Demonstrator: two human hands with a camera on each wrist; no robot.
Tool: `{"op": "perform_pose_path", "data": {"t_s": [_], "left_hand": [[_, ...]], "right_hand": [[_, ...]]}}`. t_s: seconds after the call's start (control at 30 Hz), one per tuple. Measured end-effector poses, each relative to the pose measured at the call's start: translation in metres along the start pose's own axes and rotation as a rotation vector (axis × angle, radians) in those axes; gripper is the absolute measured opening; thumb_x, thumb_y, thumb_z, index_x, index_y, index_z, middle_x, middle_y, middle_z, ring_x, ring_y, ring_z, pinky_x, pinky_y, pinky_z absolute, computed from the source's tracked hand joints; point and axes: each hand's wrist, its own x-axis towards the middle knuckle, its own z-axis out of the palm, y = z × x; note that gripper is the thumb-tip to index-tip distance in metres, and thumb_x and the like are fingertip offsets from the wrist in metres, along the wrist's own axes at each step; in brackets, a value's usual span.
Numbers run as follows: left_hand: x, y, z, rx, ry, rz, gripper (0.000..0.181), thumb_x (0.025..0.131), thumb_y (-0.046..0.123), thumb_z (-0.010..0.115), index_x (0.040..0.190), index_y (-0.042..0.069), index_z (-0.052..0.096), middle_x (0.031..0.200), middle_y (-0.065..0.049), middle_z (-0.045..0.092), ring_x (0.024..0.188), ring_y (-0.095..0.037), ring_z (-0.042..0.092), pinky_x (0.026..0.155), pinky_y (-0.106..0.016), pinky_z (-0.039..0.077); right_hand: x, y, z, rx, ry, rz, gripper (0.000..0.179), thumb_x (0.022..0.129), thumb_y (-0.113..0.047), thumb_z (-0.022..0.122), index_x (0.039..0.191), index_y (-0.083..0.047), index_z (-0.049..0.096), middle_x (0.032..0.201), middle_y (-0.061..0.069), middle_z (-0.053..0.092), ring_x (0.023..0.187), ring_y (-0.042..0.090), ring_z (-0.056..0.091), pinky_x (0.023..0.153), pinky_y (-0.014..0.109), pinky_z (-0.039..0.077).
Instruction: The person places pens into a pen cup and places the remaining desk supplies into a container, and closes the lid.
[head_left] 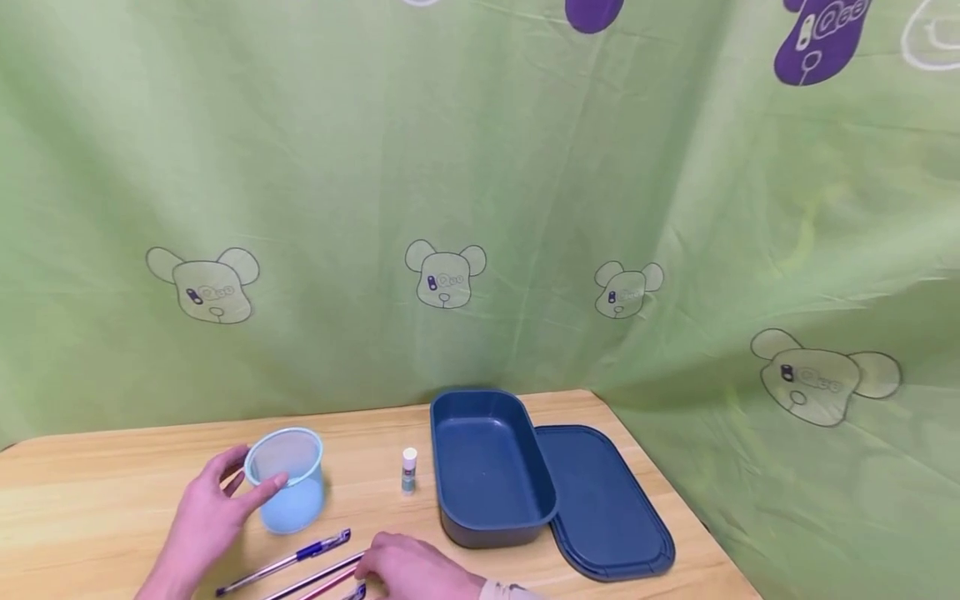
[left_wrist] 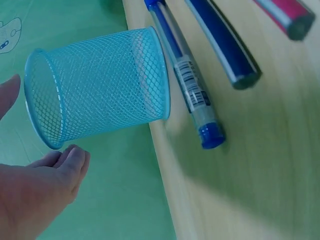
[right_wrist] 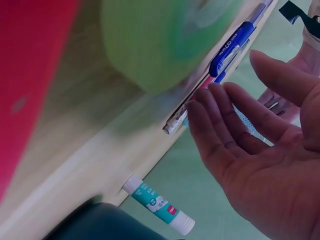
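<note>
A light-blue mesh pen cup (head_left: pixel 294 507) stands upright on the table. My left hand (head_left: pixel 204 521) is spread about its rim, thumb in front and fingers at the left side; in the left wrist view a gap shows between thumb and cup, and the fingertips are close to the rim. Before the cup lie a blue-capped gel pen (head_left: pixel 283 563), a blue-striped pencil (head_left: pixel 318 575), a red-striped pencil (head_left: pixel 330 584) and another blue pen (head_left: pixel 356 592). Over their right ends is my right hand (head_left: pixel 420 570), fingers slightly bent; the right wrist view shows nothing in its palm.
A white-capped glue stick (head_left: pixel 408 472) stands between the cup and a dark-blue box (head_left: pixel 495 537). The box's lid (head_left: pixel 611 508) lies to its right. Blurred green (right_wrist: pixel 145 45) and red (right_wrist: pixel 30 75) objects are close in the right wrist view. A green curtain (head_left: pixel 337 167) hangs behind.
</note>
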Motion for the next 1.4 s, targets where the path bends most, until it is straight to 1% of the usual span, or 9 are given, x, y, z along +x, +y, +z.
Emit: {"op": "perform_pose_path", "data": {"t_s": [0.2, 0.3, 0.47, 0.6, 0.8, 0.9, 1.13, 1.27, 1.4], "left_hand": [[0.002, -0.005, -0.002, -0.001, 0.002, 0.007, 0.1, 0.086, 0.033, 0.078, 0.147, -0.016, 0.017, 0.149, -0.038, 0.024, 0.136, -0.052, 0.027, 0.108, -0.053, 0.034], [0.003, -0.006, -0.004, 0.016, 0.019, 0.036, 0.097, 0.086, 0.033, 0.078, 0.146, -0.017, 0.02, 0.144, -0.038, 0.032, 0.134, -0.05, 0.032, 0.107, -0.049, 0.034], [0.004, -0.005, -0.006, 0.02, 0.018, 0.041, 0.099, 0.084, 0.036, 0.079, 0.146, -0.017, 0.021, 0.14, -0.037, 0.037, 0.131, -0.048, 0.036, 0.107, -0.049, 0.034], [0.004, -0.004, -0.004, 0.019, 0.014, 0.045, 0.099, 0.085, 0.035, 0.078, 0.146, -0.017, 0.02, 0.14, -0.038, 0.037, 0.131, -0.049, 0.036, 0.107, -0.049, 0.034], [0.001, -0.006, 0.0, 0.081, 0.054, 0.101, 0.091, 0.088, 0.034, 0.076, 0.143, -0.019, 0.026, 0.137, -0.038, 0.039, 0.127, -0.05, 0.041, 0.102, -0.045, 0.039], [0.0, -0.007, 0.001, 0.1, 0.067, 0.108, 0.089, 0.088, 0.033, 0.076, 0.142, -0.019, 0.027, 0.137, -0.038, 0.039, 0.126, -0.051, 0.042, 0.1, -0.045, 0.04], [0.001, -0.007, 0.004, 0.087, 0.051, 0.097, 0.09, 0.088, 0.032, 0.076, 0.143, -0.019, 0.026, 0.138, -0.039, 0.038, 0.126, -0.052, 0.041, 0.099, -0.045, 0.042], [0.0, -0.007, 0.005, 0.088, 0.052, 0.096, 0.091, 0.088, 0.035, 0.075, 0.143, -0.019, 0.026, 0.138, -0.039, 0.038, 0.126, -0.052, 0.041, 0.099, -0.046, 0.043], [-0.002, -0.007, 0.008, 0.098, 0.064, 0.107, 0.089, 0.088, 0.035, 0.075, 0.142, -0.018, 0.028, 0.136, -0.038, 0.04, 0.125, -0.051, 0.043, 0.098, -0.044, 0.043]], "right_hand": [[0.007, -0.002, 0.003, -0.035, -0.011, -0.024, 0.03, 0.091, -0.03, 0.072, 0.118, -0.016, 0.071, 0.098, -0.014, 0.054, 0.081, -0.002, 0.046, 0.071, 0.013, 0.046], [0.012, -0.01, -0.001, -0.028, -0.004, -0.005, 0.022, 0.091, -0.021, 0.072, 0.113, -0.014, 0.072, 0.094, -0.013, 0.055, 0.08, -0.003, 0.046, 0.071, 0.013, 0.046], [0.018, -0.02, -0.003, -0.019, 0.016, 0.006, 0.018, 0.089, -0.012, 0.073, 0.107, -0.012, 0.074, 0.086, -0.013, 0.055, 0.077, -0.004, 0.045, 0.07, 0.009, 0.044], [0.025, -0.012, 0.006, -0.03, 0.019, -0.007, 0.012, 0.087, -0.014, 0.075, 0.099, -0.014, 0.075, 0.081, -0.014, 0.053, 0.074, -0.005, 0.045, 0.066, 0.008, 0.042], [0.037, 0.011, 0.03, -0.074, -0.021, -0.039, 0.004, 0.088, -0.019, 0.074, 0.087, -0.021, 0.071, 0.073, -0.018, 0.051, 0.07, -0.006, 0.045, 0.057, 0.011, 0.042], [0.034, 0.007, 0.027, -0.087, -0.022, -0.041, 0.008, 0.087, -0.017, 0.074, 0.083, -0.021, 0.069, 0.07, -0.018, 0.051, 0.068, -0.005, 0.045, 0.057, 0.011, 0.04], [0.007, -0.014, 0.005, 0.07, -0.031, 0.066, 0.009, 0.09, -0.013, 0.071, 0.083, -0.016, 0.067, 0.066, -0.015, 0.051, 0.062, -0.003, 0.046, 0.057, 0.011, 0.042], [-0.001, -0.014, -0.002, 0.165, -0.004, 0.056, 0.009, 0.09, -0.008, 0.071, 0.086, -0.015, 0.066, 0.071, -0.017, 0.051, 0.065, -0.004, 0.047, 0.061, 0.01, 0.044], [-0.009, -0.011, -0.012, 0.356, 0.06, 0.022, 0.01, 0.089, -0.005, 0.072, 0.089, -0.014, 0.066, 0.075, -0.018, 0.055, 0.068, -0.005, 0.051, 0.064, 0.011, 0.048]]}}
